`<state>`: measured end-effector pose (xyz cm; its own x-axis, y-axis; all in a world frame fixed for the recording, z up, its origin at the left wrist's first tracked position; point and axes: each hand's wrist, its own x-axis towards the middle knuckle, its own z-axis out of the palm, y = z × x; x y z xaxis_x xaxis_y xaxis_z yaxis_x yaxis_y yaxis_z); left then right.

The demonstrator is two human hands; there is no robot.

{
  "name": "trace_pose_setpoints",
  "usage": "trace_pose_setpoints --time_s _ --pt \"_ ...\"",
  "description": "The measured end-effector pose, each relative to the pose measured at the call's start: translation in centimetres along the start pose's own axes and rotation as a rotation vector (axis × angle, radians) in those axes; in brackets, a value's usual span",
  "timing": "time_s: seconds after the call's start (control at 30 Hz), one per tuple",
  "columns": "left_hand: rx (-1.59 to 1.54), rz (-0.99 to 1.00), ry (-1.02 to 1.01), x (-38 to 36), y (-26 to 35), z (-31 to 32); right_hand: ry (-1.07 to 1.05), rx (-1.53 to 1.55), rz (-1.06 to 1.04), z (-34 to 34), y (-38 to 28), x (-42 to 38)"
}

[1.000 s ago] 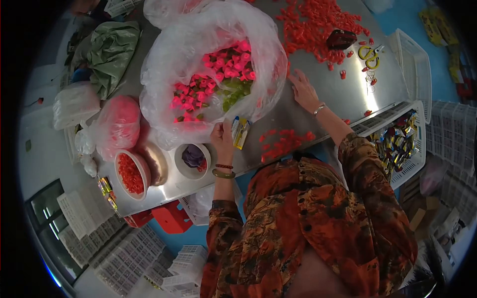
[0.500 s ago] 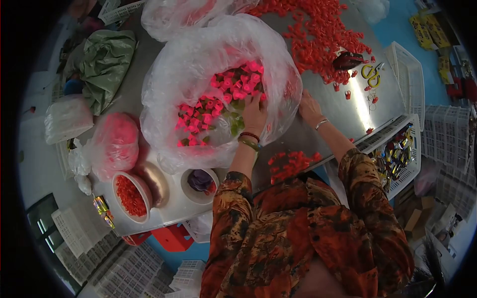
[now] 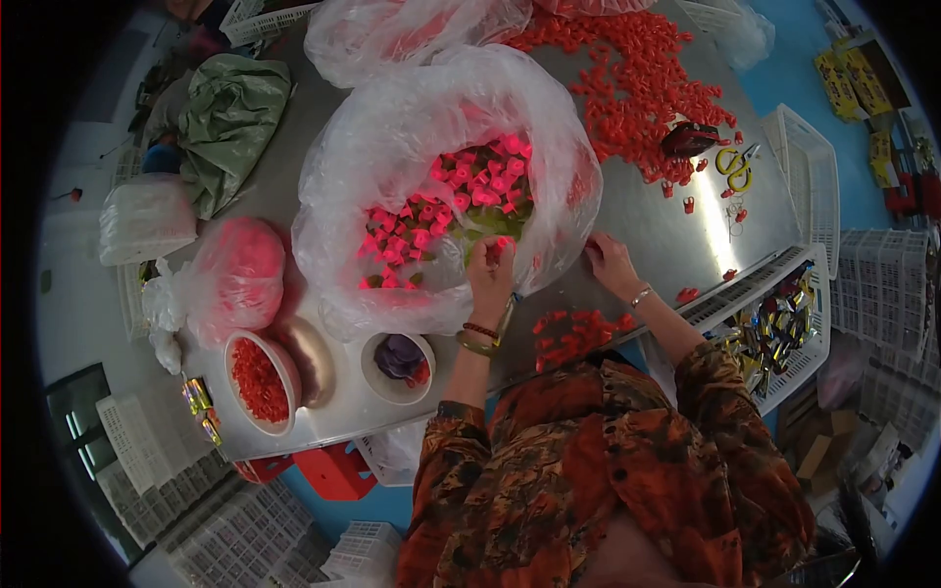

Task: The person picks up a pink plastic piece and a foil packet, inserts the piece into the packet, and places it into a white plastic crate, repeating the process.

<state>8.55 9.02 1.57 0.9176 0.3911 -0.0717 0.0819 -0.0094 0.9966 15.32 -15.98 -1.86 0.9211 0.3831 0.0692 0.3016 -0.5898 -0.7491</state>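
Lower rim of the clear plastic bag (image 3: 431,157) behind the left hand (image 3: 490,274).

Hot pink caps (image 3: 461,196) mixed with a few green ones in the clear plastic bag (image 3: 392,127), red caps (image 3: 637,69) scattered over the silver tabletop (image 3: 676,235), yellow scissors (image 3: 733,169), orange-brown patterned sleeves (image 3: 725,392).

A stainless-steel worktable (image 3: 686,220) occupies the centre of the frame and reflects a bright glare streak at its right side. The floor (image 3: 794,73) is blue, visible at upper right and below the table edge. White plastic crates (image 3: 225,510) are stacked at lower left; further crates (image 3: 897,284) stand at right.
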Motion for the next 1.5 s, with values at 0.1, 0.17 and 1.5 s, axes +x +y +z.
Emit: trace_pose_setpoints --time_s 0.1,0.17,1.5 --pt "-0.122 -0.010 -0.035 -3.4 1.0 -0.7 -0.050 0.140 0.075 -1.1 -2.4 -1.9" --pt "-0.167 0.035 -0.044 -4.8 1.6 -0.5 -0.100 0.248 0.142 -2.5 -4.8 -2.4" --pt "-0.115 -0.136 -0.146 -12.8 9.1 2.8 -0.292 0.517 0.005 -8.4 -15.2 -6.5"
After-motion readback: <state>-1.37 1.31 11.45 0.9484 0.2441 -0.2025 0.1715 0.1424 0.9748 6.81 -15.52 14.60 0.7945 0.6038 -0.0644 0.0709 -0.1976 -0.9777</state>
